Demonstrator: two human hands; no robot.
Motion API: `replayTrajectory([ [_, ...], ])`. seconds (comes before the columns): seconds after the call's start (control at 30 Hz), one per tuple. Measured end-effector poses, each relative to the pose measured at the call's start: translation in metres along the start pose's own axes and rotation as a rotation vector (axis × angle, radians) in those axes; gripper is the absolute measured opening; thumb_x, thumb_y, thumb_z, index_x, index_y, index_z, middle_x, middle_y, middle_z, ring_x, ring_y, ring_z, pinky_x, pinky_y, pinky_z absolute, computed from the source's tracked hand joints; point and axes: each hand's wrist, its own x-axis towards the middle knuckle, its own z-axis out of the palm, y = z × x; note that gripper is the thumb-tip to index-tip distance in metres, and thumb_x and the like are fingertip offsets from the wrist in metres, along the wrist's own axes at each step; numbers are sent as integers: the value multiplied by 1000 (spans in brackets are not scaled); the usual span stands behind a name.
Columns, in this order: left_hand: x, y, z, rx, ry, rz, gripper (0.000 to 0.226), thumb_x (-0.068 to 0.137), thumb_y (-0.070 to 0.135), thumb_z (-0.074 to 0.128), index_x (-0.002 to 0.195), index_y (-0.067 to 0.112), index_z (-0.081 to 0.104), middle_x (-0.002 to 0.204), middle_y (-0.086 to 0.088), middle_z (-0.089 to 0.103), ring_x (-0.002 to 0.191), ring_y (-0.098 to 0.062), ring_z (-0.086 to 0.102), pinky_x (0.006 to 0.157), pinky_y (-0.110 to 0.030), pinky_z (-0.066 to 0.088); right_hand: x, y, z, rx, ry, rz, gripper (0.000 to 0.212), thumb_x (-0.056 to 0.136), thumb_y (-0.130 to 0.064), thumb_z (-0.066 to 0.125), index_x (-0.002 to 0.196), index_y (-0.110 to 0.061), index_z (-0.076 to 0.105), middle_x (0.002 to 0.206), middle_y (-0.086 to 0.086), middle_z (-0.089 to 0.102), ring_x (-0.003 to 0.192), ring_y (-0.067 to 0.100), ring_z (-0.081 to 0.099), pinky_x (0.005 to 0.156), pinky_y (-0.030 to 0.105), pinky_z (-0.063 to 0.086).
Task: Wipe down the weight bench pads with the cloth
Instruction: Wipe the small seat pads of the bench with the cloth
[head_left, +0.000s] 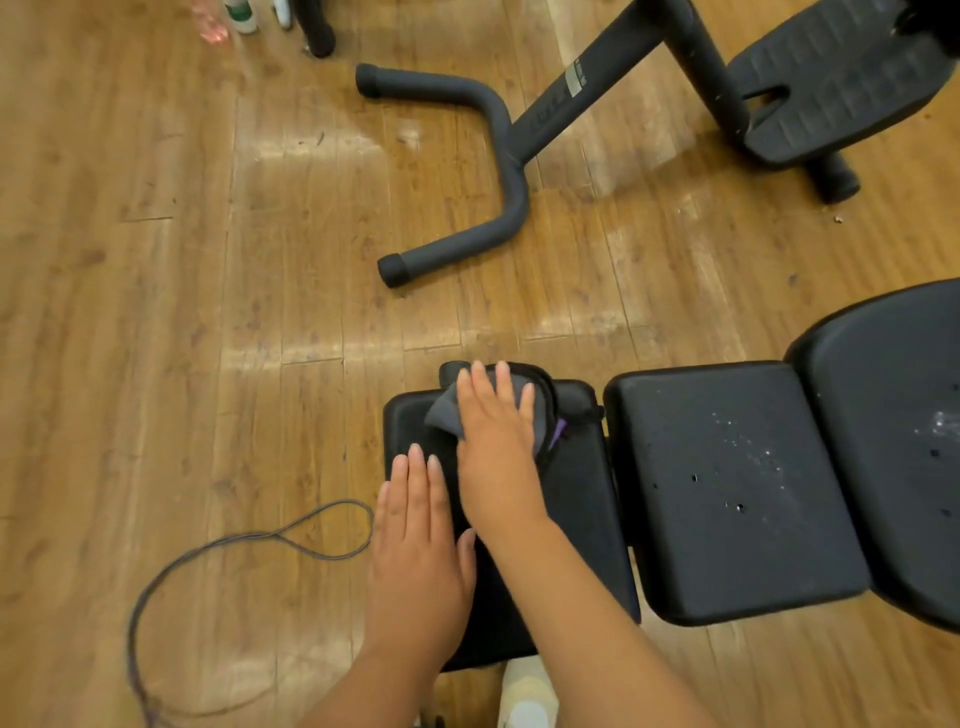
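Grey microfibre cloth (524, 410) lies on the end black vinyl bench pad (576, 499), pinned under the flat, open right hand (498, 441) for wiping pressure; left hand (421, 545), fingers spread, steadies the pad.

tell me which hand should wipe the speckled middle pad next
Right. The right hand already presses the grey cloth and lies nearer the middle pad; the left hand rests bare on the end pad.

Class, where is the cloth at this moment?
In the head view, the grey cloth lies at the far end of the nearest bench pad, pressed flat under the right hand.
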Motion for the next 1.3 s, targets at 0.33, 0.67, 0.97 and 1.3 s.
replayTrajectory([
  [0.33, 0, 0, -3, 32, 16, 5, 65, 91, 34, 30, 145, -1, 20, 153, -19, 19, 143, -29, 12, 114, -40, 13, 4, 22, -10, 10, -60, -326, 70, 86, 7, 39, 148, -11, 11, 157, 3, 7, 144, 15, -5, 111, 27, -18],
  [0.67, 0, 1, -3, 56, 28, 8, 66, 91, 36, 28, 144, -2, 22, 153, -20, 20, 143, -29, 13, 115, -39, 9, -9, 60, -19, 9, 1, -79, 69, 90, 0, 43, 148, -14, 10, 157, 3, 4, 144, 17, -7, 108, 28, -21],
  [0.97, -1, -1, -4, 56, 38, 37, 63, 93, 32, 27, 144, -5, 21, 153, -22, 17, 143, -31, 11, 116, -38, 7, -127, 50, 27, -36, -4, -240, 66, 73, -12, 33, 139, -12, 32, 143, 4, 44, 137, 20, 25, 110, 44, 14],
  [1.3, -1, 0, -3, 46, 45, 28, 63, 94, 32, 25, 145, -3, 18, 153, -21, 17, 143, -30, 11, 115, -41, 12, -198, 71, 33, 59, -24, -153, 73, 75, -9, 37, 145, -21, 21, 152, -6, 19, 142, 11, 13, 114, 31, 15],
])
